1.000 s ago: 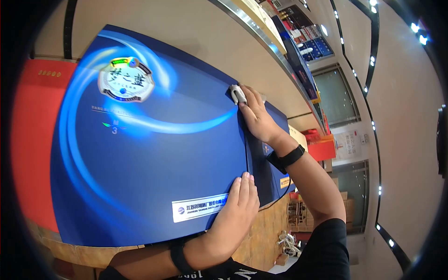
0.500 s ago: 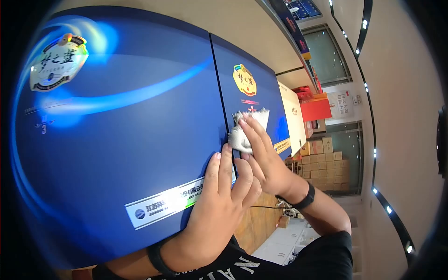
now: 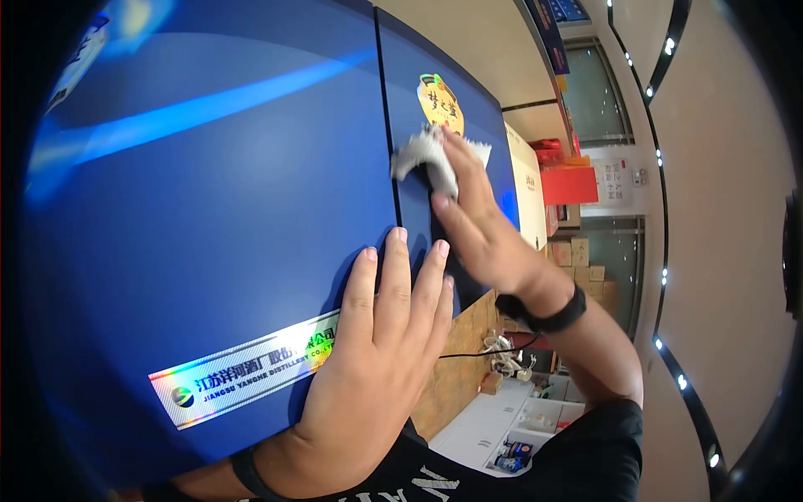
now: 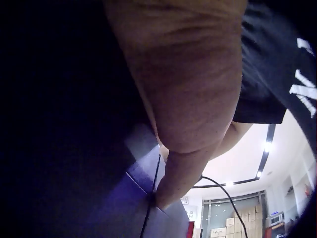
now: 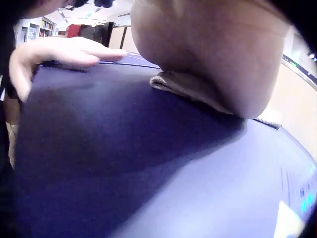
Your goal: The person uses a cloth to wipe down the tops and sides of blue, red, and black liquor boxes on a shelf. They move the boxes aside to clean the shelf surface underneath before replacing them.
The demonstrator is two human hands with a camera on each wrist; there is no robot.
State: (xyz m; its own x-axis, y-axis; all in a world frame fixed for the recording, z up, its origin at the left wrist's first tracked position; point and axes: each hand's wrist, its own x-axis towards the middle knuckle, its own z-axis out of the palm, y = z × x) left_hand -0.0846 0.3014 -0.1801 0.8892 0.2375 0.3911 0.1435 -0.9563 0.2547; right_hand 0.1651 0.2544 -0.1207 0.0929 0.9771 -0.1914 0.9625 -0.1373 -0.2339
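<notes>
In the head view my left hand lies with spread fingers on a large blue box, fingertips near its seam with a second blue box. My right hand holds a crumpled greyish-white cloth against the second box, just below its gold label. The cloth sits between fingers and thumb. In the right wrist view the cloth shows beneath the right hand, flat against the blue surface, with the left hand beyond. The left wrist view is dark.
A silver label strip runs along the large box's near edge. Past the second box stand a cream box and a red box. A black cable hangs below the right wrist. Stacked cartons stand farther off.
The right hand wiped from the seam's far end toward the near edge, then moved away again onto the second box with the cloth. The left hand's fingers spread out. The head view shifted.
</notes>
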